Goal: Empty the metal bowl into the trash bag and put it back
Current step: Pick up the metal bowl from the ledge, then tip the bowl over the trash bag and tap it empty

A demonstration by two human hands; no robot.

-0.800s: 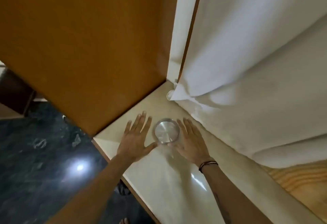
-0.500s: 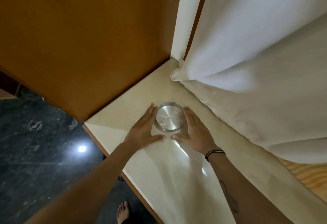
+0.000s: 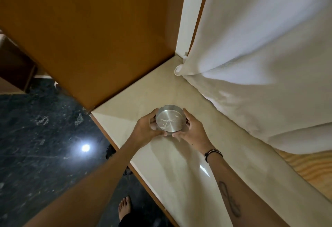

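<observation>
A small round metal bowl (image 3: 170,118) with pale residue on its bottom is held between both hands, over the cream counter (image 3: 179,164). My left hand (image 3: 146,129) wraps its left side and my right hand (image 3: 193,130) grips its right side. The bowl tilts slightly toward me. No trash bag is in view.
A white curtain (image 3: 260,65) hangs along the counter's right side and rests on it. A brown wooden panel (image 3: 89,38) stands behind the counter's far left edge. Dark marble floor (image 3: 36,146) lies to the left, with my bare foot (image 3: 124,207) near the counter's edge.
Both hands were flat on the counter beside the bowl. They have closed around it and lifted it slightly toward me.
</observation>
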